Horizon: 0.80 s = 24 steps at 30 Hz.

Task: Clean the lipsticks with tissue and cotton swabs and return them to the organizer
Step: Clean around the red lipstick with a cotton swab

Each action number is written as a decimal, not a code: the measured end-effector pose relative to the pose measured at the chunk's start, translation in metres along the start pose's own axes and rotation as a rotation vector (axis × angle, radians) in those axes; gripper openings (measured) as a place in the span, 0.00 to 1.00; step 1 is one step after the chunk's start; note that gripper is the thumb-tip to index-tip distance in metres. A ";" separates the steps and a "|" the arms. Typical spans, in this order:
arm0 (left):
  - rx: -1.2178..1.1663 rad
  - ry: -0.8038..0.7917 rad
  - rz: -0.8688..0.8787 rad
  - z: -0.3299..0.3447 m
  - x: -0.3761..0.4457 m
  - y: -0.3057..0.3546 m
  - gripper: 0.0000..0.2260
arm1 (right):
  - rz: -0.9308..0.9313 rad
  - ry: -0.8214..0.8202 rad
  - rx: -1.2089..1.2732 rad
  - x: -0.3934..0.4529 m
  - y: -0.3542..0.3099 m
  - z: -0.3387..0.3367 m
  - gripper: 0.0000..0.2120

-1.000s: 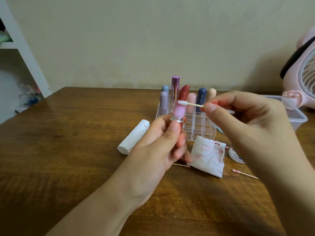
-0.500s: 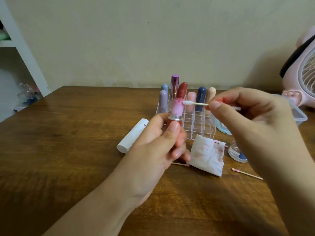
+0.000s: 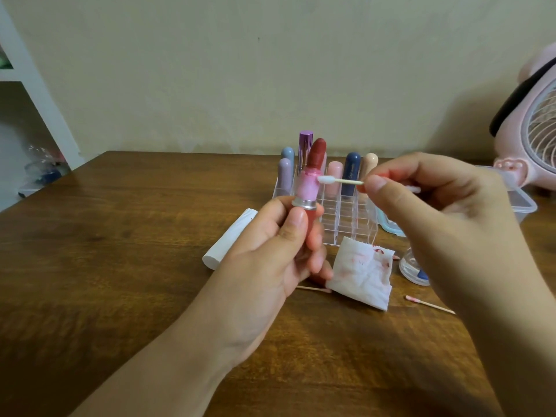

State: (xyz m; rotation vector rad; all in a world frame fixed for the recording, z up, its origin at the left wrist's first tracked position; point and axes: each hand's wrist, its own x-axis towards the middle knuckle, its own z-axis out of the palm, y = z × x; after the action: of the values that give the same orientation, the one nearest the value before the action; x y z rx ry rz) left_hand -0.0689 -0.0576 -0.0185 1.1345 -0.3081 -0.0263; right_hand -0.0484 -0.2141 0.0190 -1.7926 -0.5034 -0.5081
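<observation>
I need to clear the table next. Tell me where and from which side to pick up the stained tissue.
Pinch the stained tissue at its near right corner, coming from above and the near side. It lies flat and crumpled on the table; that corner is bare, while the left hand and organizer crowd its left and far edges.

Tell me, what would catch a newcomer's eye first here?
The open lipstick held upright by the left hand at centre, with the right hand bringing a cotton swab to its pink collar. Just below lies a red-stained tissue, before the clear organizer.
</observation>
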 end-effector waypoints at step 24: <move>-0.047 -0.015 -0.029 0.003 -0.002 0.004 0.07 | -0.016 -0.009 0.022 -0.001 0.001 0.002 0.04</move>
State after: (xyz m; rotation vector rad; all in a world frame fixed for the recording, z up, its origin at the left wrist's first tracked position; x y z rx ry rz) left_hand -0.0721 -0.0581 -0.0146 1.0929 -0.3031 -0.0669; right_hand -0.0482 -0.2123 0.0172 -1.7722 -0.5281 -0.5041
